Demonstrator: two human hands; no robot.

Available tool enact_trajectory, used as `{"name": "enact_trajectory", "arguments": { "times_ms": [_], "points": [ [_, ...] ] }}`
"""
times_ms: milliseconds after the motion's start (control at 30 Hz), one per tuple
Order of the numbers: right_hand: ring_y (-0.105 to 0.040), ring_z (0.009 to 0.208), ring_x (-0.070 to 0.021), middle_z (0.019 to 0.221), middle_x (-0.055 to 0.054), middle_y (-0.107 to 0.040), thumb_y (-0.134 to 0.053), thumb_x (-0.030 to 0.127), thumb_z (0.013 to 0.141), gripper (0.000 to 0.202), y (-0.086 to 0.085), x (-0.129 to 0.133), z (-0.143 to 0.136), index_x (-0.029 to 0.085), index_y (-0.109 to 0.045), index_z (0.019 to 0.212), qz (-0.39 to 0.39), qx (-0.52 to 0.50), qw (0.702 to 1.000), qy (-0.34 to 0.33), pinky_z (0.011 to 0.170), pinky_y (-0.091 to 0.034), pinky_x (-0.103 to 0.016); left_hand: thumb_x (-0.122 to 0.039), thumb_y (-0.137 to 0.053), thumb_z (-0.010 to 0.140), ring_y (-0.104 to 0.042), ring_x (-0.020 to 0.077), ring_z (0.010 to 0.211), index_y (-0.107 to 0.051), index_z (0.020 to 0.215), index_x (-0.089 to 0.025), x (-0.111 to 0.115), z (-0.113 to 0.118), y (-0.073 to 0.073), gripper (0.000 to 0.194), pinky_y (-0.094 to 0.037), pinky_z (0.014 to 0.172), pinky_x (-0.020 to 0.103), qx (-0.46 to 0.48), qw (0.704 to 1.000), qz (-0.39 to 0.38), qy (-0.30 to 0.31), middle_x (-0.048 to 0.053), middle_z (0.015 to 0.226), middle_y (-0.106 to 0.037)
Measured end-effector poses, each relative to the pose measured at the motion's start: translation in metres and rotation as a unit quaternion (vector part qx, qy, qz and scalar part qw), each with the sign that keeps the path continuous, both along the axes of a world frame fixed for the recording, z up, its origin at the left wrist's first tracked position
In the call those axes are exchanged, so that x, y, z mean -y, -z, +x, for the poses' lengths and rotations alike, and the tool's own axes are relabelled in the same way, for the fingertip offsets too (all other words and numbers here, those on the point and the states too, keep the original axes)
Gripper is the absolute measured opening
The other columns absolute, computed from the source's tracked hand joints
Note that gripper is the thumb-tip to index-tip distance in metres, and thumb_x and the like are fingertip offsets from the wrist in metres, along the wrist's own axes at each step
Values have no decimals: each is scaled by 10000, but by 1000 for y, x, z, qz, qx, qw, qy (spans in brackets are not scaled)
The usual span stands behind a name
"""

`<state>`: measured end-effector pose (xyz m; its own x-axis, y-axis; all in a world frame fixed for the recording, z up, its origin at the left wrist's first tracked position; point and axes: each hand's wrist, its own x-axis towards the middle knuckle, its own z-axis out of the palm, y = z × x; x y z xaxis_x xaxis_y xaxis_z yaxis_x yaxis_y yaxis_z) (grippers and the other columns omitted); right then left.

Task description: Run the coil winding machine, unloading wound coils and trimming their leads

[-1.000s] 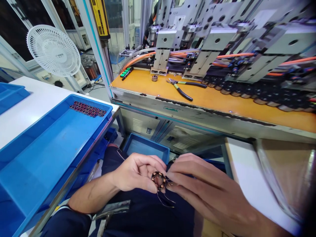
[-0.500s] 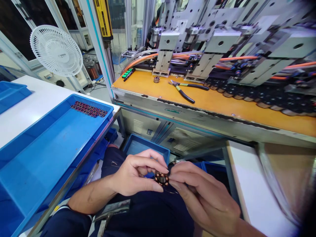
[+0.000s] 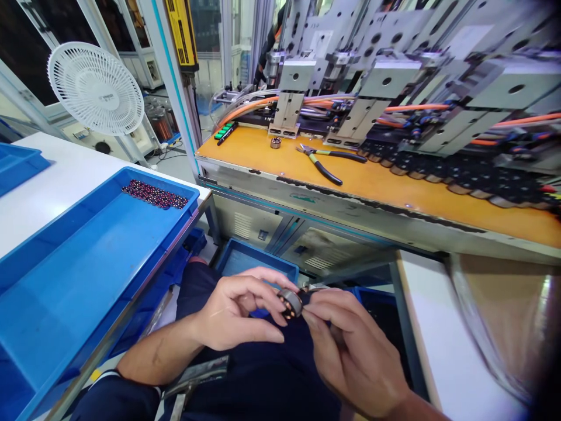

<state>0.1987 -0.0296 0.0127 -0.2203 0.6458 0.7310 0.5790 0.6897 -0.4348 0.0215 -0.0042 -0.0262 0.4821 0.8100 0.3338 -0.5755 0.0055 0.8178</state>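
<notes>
Head view: the tilted wound ring (image 3: 291, 303) lies between both hands, against the left hand's (image 3: 232, 313) fingers, its thumb apart, grip unclear; the right hand's (image 3: 359, 345) fingertips press together just beside it, contents hidden.

We can't read any words or numbers for sure. There is small grey print on the middle of the white fan (image 3: 105, 96), but it is too blurry for us. The tall yellow box (image 3: 182, 32) has black marks, too small to read. Up on the grey metal plate (image 3: 322, 26), we see tiny dark marks like numbers, but we can't tell which ones.
</notes>
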Motion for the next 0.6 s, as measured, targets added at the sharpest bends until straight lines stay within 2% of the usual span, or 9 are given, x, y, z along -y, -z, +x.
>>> {"name": "enact_trajectory", "arguments": {
  "times_ms": [100, 200, 300, 367, 400, 500, 600],
  "points": [
    [-647, 660, -130, 730, -21, -622, -538, 34, 817, 193, -1, 0, 2, 193, -562, 922, -16, -11, 999, -27, 593, -546, -226, -92, -850, 621, -693, 225, 1033, -596, 753, -145, -3, 2, 1, 291, -546, 917, 388, 61, 998, -14, 5, 51, 1023, -703],
    [-634, 628, -122, 736, -12, -608, -520, 33, 821, 202, 0, -1, 6, 192, -552, 942, 1, -17, 998, -68, 620, -560, -249, -223, -888, 598, -676, 250, 1084, -547, 765, -161, -4, 3, -1, 385, -514, 954, 412, 83, 993, -84, 20, 33, 916, -725],
    [-623, 619, -117, 743, -7, -598, -496, 37, 838, 204, 2, -1, 7, 199, -538, 953, 19, -5, 996, -83, 614, -558, -256, -356, -839, 676, -705, 172, 889, -610, 927, -140, -3, 2, -4, 403, -540, 811, 283, -17, 984, -148, 95, 73, 897, -712],
    [-616, 610, -116, 736, -7, -595, -495, 44, 845, 190, 3, -1, 6, 201, -535, 945, 26, 8, 997, -76, 596, -550, -252, -359, -770, 763, -673, 108, 684, -609, 966, -121, -1, 2, -5, 352, -526, 658, 213, -62, 975, -151, 149, 53, 796, -687],
    [-613, 604, -116, 728, -6, -593, -500, 49, 845, 182, 3, -1, 5, 201, -535, 939, 30, 11, 997, -69, 589, -547, -250, -332, -747, 791, -653, 92, 627, -600, 971, -120, 0, 2, -5, 315, -515, 619, 200, -71, 976, -142, 148, 35, 753, -669],
    [-617, 600, -120, 714, -4, -593, -527, 49, 829, 180, 3, 0, 3, 203, -539, 922, 27, 5, 999, -37, 561, -531, -237, -245, -716, 818, -646, 96, 609, -583, 1018, -128, 4, 2, -5, 268, -520, 615, 213, -94, 990, -88, 58, 17, 736, -650],
    [-616, 619, -121, 720, -7, -596, -541, 44, 809, 183, 5, 2, 0, 197, -554, 909, -1, -20, 1000, -19, 565, -521, -228, -216, -727, 802, -636, 103, 637, -609, 1018, -127, 5, 3, -6, 261, -523, 635, 224, -135, 990, 4, -39, 38, 765, -661]
  ]
}}
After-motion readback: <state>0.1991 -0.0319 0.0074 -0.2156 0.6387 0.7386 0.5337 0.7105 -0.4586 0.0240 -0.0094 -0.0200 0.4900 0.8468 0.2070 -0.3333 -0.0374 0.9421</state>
